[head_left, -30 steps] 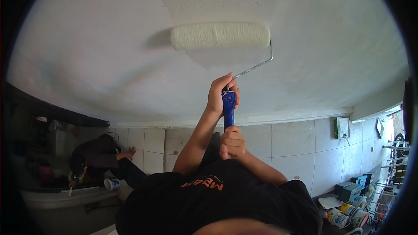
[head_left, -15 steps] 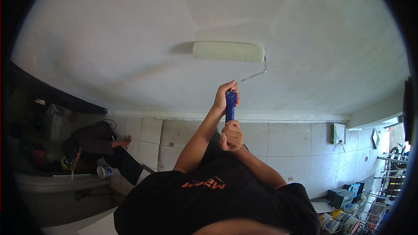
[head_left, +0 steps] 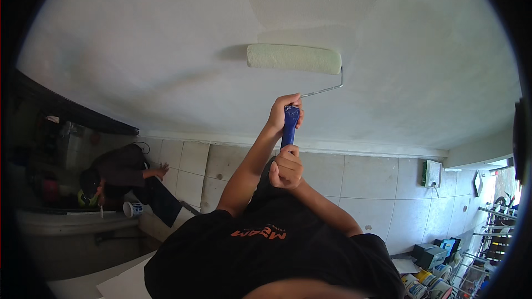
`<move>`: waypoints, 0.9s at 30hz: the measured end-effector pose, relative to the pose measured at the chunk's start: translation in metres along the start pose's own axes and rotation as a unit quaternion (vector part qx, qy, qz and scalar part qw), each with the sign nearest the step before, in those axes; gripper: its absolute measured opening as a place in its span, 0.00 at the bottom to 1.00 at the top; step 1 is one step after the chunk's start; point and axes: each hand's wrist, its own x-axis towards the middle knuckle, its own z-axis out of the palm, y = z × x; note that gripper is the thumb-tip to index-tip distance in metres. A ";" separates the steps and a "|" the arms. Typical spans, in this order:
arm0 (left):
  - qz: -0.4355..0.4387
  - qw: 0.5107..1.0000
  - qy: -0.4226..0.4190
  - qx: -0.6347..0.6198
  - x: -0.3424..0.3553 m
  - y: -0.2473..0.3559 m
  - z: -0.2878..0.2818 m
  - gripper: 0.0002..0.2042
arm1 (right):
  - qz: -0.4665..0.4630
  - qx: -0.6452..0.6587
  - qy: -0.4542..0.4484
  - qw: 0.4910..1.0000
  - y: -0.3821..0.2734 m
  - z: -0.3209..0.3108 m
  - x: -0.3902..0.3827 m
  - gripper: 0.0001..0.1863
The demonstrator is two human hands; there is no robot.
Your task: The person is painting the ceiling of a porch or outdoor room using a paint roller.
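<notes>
A paint roller with a pale, fluffy sleeve (head_left: 293, 58) lies against the light wall (head_left: 166, 55), or very near it. A bent metal rod runs from the sleeve's right end down to its blue handle (head_left: 289, 127). My left hand (head_left: 285, 112) is wrapped round the upper part of the handle, close to the rod. Lower down, my right hand (head_left: 287, 167) grips the handle's bottom end in a closed fist. Above the sleeve, a darker, damp-looking patch (head_left: 310, 0) marks the wall.
At the left, another person (head_left: 119, 171) bends low beside a white bucket (head_left: 133, 209). A green-and-white tray (head_left: 431, 173) sits on the tiled floor (head_left: 366, 177). Paint buckets (head_left: 432, 285), a dark box (head_left: 429, 256) and a metal rack (head_left: 496, 232) stand at the lower right.
The roller sleeve has shifted slightly up the wall. Both my hands have moved up with the handle, the right one also a little to the left.
</notes>
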 end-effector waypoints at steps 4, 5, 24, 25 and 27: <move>-0.014 0.999 -0.024 -0.033 -0.004 0.028 0.020 0.13 | -0.004 0.015 0.042 0.999 -0.021 0.004 0.045 0.13; -0.015 0.999 -0.017 -0.037 -0.005 0.030 0.021 0.13 | -0.013 0.031 0.051 0.998 -0.026 0.003 0.052 0.12; 0.117 0.984 -0.056 0.119 0.002 0.084 0.058 0.17 | 0.589 0.325 -0.038 0.739 0.009 -0.020 0.088 0.22; 0.117 0.984 -0.060 0.119 0.003 0.083 0.061 0.17 | 0.587 0.323 -0.035 0.742 0.009 -0.022 0.088 0.22; 0.138 0.984 -0.050 0.101 0.000 0.079 0.065 0.17 | 0.572 0.262 -0.023 0.777 0.005 -0.023 0.089 0.20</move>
